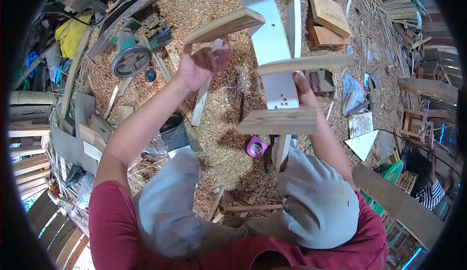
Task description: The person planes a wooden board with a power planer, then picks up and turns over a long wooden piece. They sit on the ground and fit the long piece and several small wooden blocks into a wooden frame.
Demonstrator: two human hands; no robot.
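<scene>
A long white board (277, 46) runs away from me, with several small dark holes near its close end. My right hand (305, 90) grips its right edge, thumb on top and the other fingers hidden. Just above that thumb a slightly curved wooden slat (306, 65) crosses the board. Closer to me, a short wooden block (278, 121) lies across the board's near end. Farther up, a third curved wooden piece (224, 26) reaches left from the board. Beneath its left end is my left hand (204, 66), palm up with fingers apart, thumb tip close to the wood.
A pink tape measure (256, 146) lies on the shavings-covered ground between my knees. To the left stands a machine with a round handwheel (131, 61). Flat wooden blocks (331, 17) are stacked at the upper right, and a plastic bag (352, 94) lies below them.
</scene>
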